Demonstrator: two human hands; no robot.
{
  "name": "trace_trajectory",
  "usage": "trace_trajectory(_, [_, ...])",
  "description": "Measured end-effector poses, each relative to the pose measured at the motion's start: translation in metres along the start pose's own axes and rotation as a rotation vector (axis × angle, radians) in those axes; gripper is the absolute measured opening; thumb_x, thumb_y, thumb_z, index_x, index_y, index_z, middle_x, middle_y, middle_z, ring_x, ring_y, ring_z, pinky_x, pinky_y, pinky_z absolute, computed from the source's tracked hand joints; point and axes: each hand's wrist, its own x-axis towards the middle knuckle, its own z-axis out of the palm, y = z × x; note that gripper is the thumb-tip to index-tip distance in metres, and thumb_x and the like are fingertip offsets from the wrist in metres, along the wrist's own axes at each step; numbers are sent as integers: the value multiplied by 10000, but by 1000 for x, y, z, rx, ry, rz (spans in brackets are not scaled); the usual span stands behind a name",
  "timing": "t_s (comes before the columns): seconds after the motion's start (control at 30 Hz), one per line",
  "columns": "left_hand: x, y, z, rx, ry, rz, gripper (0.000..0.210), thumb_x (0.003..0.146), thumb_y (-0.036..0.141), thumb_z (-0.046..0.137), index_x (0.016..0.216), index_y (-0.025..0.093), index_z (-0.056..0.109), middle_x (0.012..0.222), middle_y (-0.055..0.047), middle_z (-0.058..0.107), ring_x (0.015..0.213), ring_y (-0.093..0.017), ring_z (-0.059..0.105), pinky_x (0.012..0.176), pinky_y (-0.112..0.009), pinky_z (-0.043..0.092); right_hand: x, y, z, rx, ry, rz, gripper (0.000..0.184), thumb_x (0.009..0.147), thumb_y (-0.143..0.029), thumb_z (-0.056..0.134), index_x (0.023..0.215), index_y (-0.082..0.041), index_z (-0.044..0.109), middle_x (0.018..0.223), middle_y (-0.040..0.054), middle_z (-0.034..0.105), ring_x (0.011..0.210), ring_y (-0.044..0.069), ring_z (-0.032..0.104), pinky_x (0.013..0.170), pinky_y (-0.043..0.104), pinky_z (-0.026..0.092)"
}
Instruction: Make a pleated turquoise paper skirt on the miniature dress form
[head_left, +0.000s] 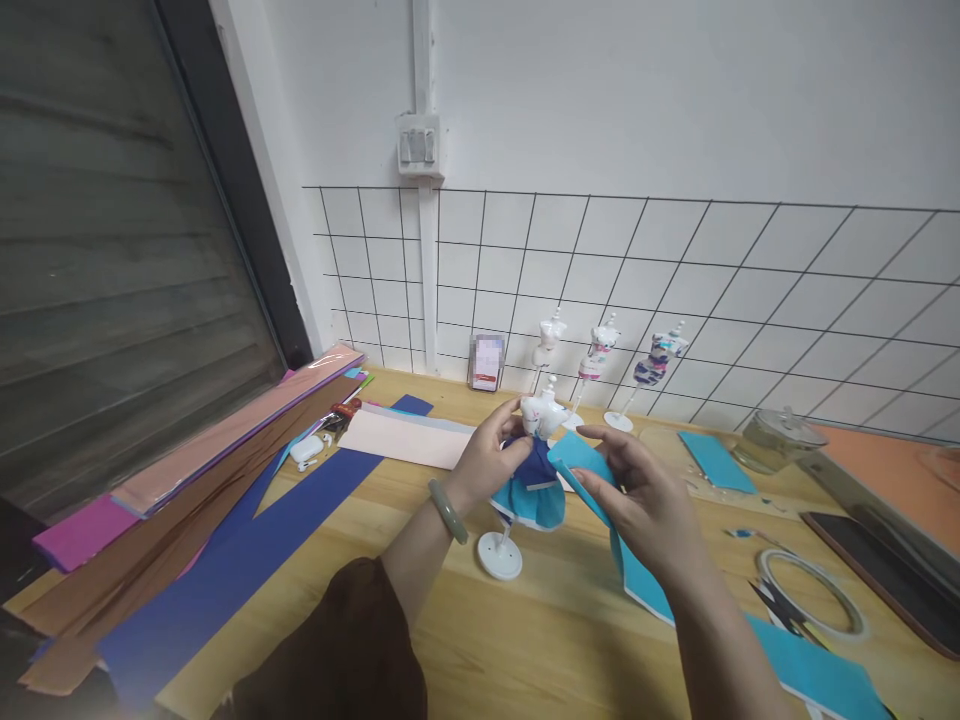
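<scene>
A small white dress form [541, 414] stands upright on its round base [500, 557] in front of me. Dark blue paper [537, 465] wraps its waist, with a turquoise ruffled skirt [534, 503] below. My left hand [489, 455] is closed around the form's torso and waist, thumb in front. To its right, my right hand [645, 495] pinches the upper end of a long turquoise crepe paper strip [577, 460] between thumb and fingers. That end is beside the dark blue waist; I cannot tell whether they touch. The strip runs down behind my right forearm to the table's front right.
Three more dress forms [664, 358] stand by the wall grid, near a phone [487, 362]. Paper strips [247, 570] and an earphone case [306, 448] lie left. Rightward are a tape roll [862, 625], scissors [776, 603], a glass pot [780, 438] and a dark tablet-like device [885, 575].
</scene>
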Motion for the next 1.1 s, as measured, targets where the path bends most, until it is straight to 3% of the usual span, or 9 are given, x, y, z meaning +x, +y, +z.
trace_trajectory(0.3, [-1, 1, -1, 30, 6, 51, 479, 791, 128, 544, 1266, 155, 492, 1165, -106, 628, 1093, -223, 579, 933, -333, 444, 3, 8, 0, -208, 20, -110, 497, 766, -465, 674, 1179, -220, 543, 716, -18, 534, 606, 133, 483, 547, 249, 415])
trace_trajectory(0.43, [-1, 1, -3, 20, 64, 92, 507, 806, 141, 545, 1304, 176, 458, 1240, -103, 593, 1168, -226, 541, 990, -348, 418, 3, 5, -2, -320, 160, -139, 468, 775, -496, 647, 1142, -212, 588, 712, 0, 567, 583, 139, 481, 530, 260, 416])
trace_trajectory(0.57, [0, -4, -4, 33, 78, 43, 601, 787, 139, 561, 1362, 176, 393, 1199, -112, 614, 1122, -234, 571, 981, -392, 429, 4, 1, -8, -406, 302, -163, 398, 792, -505, 620, 1058, -210, 647, 830, 54, 644, 656, 166, 541, 580, 285, 448])
trace_trajectory(0.67, [1, -7, -5, 68, 26, 35, 463, 791, 140, 550, 1252, 150, 502, 1201, -123, 610, 1121, -242, 569, 978, -396, 432, 4, 2, -12, -406, 291, -154, 380, 797, -500, 616, 1048, -217, 660, 948, 81, 671, 772, 201, 591, 629, 303, 468])
trace_trajectory(0.8, [1, -6, -5, 101, -24, 49, 285, 818, 164, 544, 1101, 153, 577, 1133, -103, 637, 1093, -231, 582, 960, -376, 446, 4, 6, -14, -401, 264, -131, 389, 792, -515, 609, 1028, -212, 671, 917, 77, 689, 750, 209, 605, 614, 316, 470])
trace_trajectory(1.0, [0, -1, -1, 113, -33, 50, 262, 832, 178, 543, 1088, 145, 586, 1106, -100, 647, 1059, -225, 595, 935, -356, 459, 5, 4, -13, -306, 166, -95, 394, 791, -515, 610, 998, -184, 663, 762, 44, 674, 631, 180, 578, 565, 305, 457])
trace_trajectory(1.1, [-1, 0, -1, 123, -33, 51, 391, 823, 172, 552, 1214, 153, 535, 1227, -114, 597, 1149, -235, 551, 991, -367, 426, 4, 1, -14, -287, 97, -81, 343, 810, -484, 604, 982, -192, 661, 730, 26, 662, 603, 163, 565, 544, 285, 442])
